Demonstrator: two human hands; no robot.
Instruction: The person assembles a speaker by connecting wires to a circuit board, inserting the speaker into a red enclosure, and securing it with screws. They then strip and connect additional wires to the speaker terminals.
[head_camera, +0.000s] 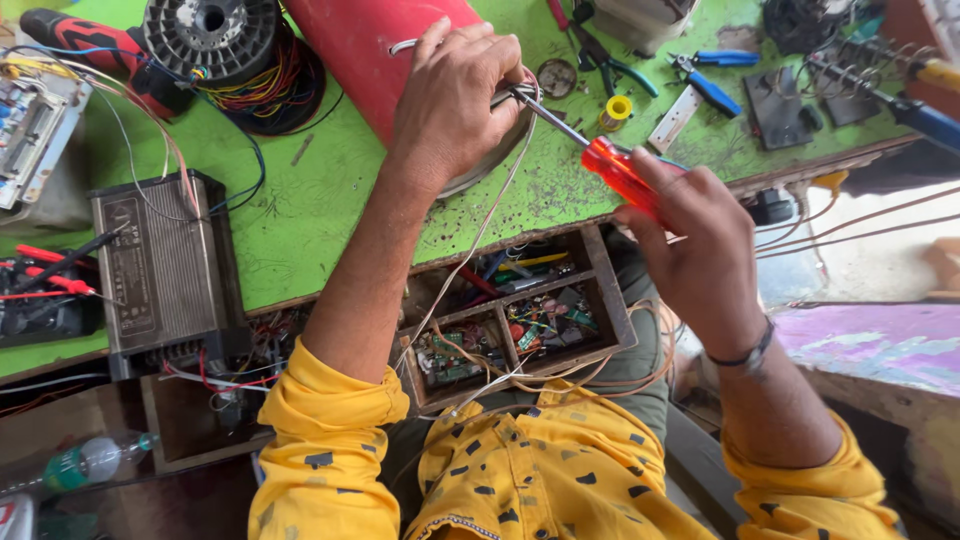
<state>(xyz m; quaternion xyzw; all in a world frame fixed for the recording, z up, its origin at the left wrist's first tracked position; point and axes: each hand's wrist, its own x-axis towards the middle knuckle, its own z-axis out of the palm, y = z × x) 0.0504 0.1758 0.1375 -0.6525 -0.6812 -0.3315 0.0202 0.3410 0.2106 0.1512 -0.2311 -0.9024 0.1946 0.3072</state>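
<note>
The right hand (700, 245) is closed around the translucent red plastic handle of one screwdriver (618, 172), whose steel shaft runs up-left to the left hand (455, 95); that hand lies curled, palm down, on one red cylindrical metal body (365, 45), its fingers pressing at the screwdriver's tip and a white wire (480, 230) trailing below it; both rest on the green-painted desk (330, 200); just beyond the right hand sit one small yellow solder spool (616, 111) and two pairs of blue-handled pliers (712, 88); left of the left hand stand one black wire reel (212, 35) and one grey ribbed metal box (160, 265); below the hands one wooden drawer (515, 320) of small parts hangs open.
</note>
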